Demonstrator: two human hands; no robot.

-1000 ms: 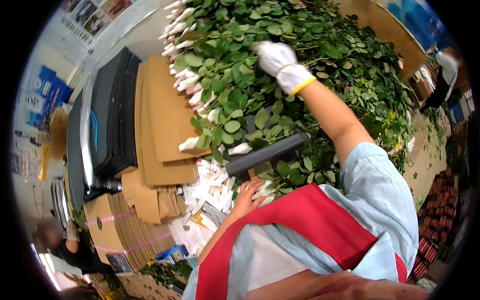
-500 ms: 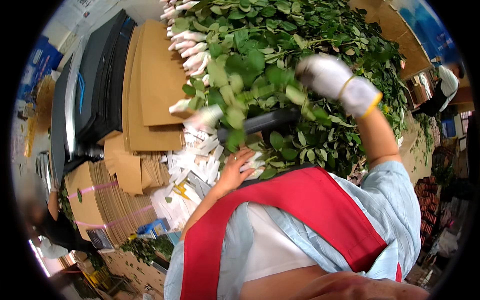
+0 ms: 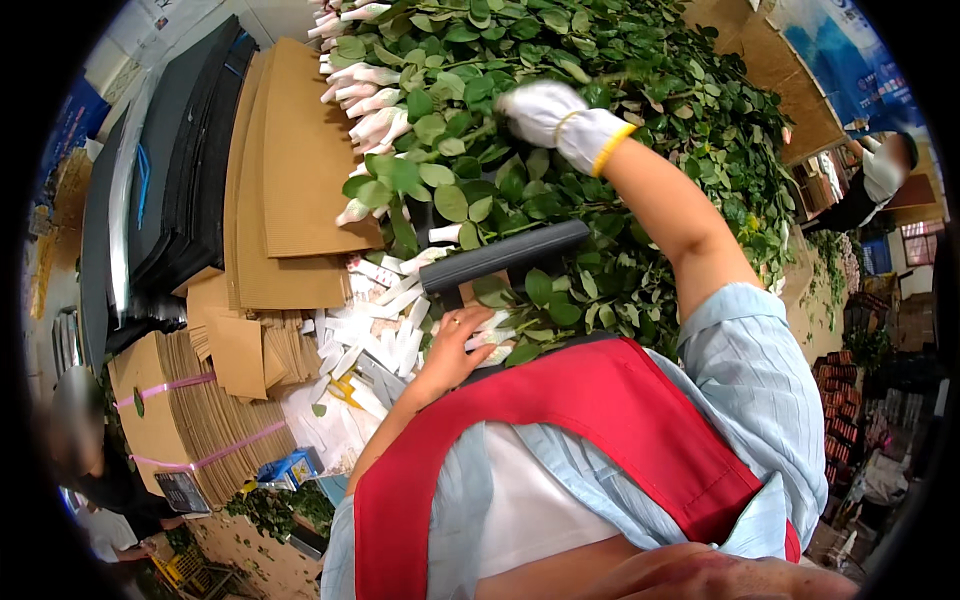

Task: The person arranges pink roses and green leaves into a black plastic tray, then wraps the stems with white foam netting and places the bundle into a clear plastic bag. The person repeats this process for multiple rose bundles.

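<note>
My bare left hand (image 3: 462, 345), with a ring on one finger, is curled over several white-wrapped flower buds (image 3: 492, 345) at the table's near edge; their leafy stems run to the right. My right hand (image 3: 545, 112), in a white glove with a yellow cuff, is over the large heap of leafy green stems (image 3: 640, 150). Its fingers are blurred, so whether they grip a stem is unclear. More white-wrapped buds (image 3: 375, 125) line the heap's left side. A black padded bar (image 3: 505, 257) lies between my two hands.
Loose white paper sleeves (image 3: 400, 335) and a yellow-handled tool (image 3: 343, 390) lie left of my left hand. Beyond them are brown cardboard sheets (image 3: 310, 160), black panels (image 3: 185, 150) and a tied cardboard stack (image 3: 190, 420). Other people (image 3: 885, 170) stand at far right and left.
My gloved right hand has moved left and farther away over the heap. The blurred leafy stem with a wrapped bud no longer crosses the black bar. My left hand stays on the wrapped buds.
</note>
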